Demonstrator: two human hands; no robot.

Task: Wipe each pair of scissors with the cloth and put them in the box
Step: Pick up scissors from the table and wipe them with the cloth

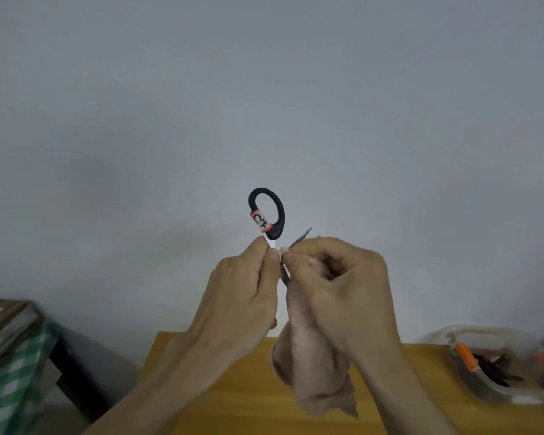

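Yellow wooden table [239, 400], grey wall [264, 89] behind it, green-and-white checked cloth [16, 378] at far left

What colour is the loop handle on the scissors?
Black, with a red-and-white label, seen in the head view on the scissors.

Both forearms rise from the bottom edge of the frame and converge at its lower centre, held up in the air. The left hand [244, 296] shows its back to the camera, fingers curled, the thumb and forefinger pinching a scissor blade [272, 243] just below the black handle loop. The right hand [339, 287] sits just beside it, touching at the fingertips, its fingers curled in a grip round a pink cloth [314, 365] that it presses against the other blade. The right wrist is bent slightly inward; the left wrist runs straight.
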